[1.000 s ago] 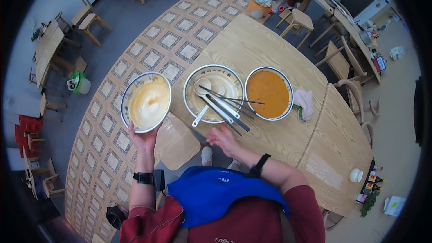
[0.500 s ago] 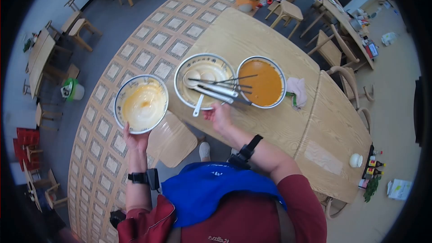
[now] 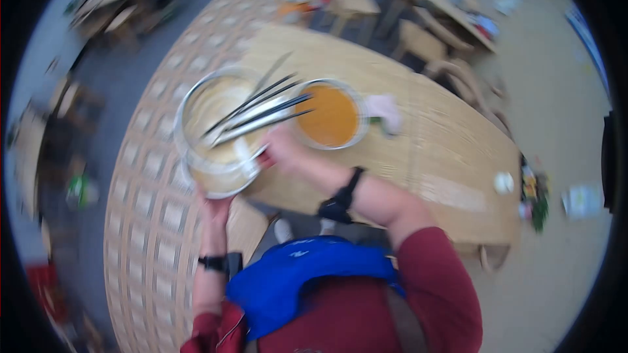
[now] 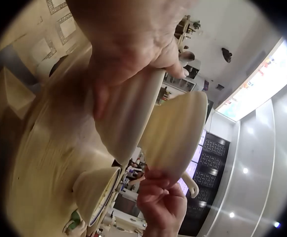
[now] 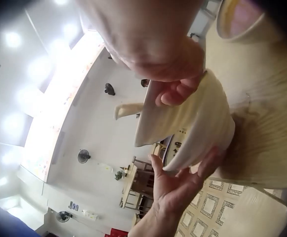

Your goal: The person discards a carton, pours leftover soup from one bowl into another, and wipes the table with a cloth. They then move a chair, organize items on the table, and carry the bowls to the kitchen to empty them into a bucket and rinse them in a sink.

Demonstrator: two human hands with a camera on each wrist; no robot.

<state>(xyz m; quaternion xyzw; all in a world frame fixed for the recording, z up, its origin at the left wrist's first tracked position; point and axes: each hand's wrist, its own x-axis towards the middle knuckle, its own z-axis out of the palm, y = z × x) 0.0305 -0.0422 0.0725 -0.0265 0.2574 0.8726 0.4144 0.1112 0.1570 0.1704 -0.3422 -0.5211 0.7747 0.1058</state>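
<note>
Head view: blur across the frame. Lower bowl (image 3: 221,182) held up by the left hand (image 3: 214,208), placed under its near side. Utensil bowl (image 3: 210,103) held at its near right rim by the right hand (image 3: 282,146); the lower bowl is partly covered by it. Black chopsticks (image 3: 265,112) and white-handled spoons (image 3: 244,151) carried in the utensil bowl, chopstick ends projecting past the rim toward the orange-filled bowl (image 3: 329,115). That bowl rests on the wooden table (image 3: 386,163), with a pale pink cloth (image 3: 384,112) just beside it. Dark straps (image 3: 340,202) worn at the wrists; blue apron (image 3: 307,265) worn over a dark red top (image 3: 432,281).

Left wrist view: lower bowl seen from the side, tilted, its wall gripped by the left hand; hold closed around the bowl, not wide. Utensil bowl also tilted, close against it, its edge pinched narrowly between right-hand thumb and fingers. One spoon handle seen projecting beyond the rim. Orange-filled bowl seen lower down, on the tabletop.

Right wrist view: utensil bowl held at the rim, right-hand fingers bent over the edge. Lower bowl cradled by the left hand, thumb near the rim, fingers spread along the outer wall. Both bowls overlapped; whether their walls touch cannot be told. Pale stool seat (image 5: 254,215) visible below the table edge.
</note>
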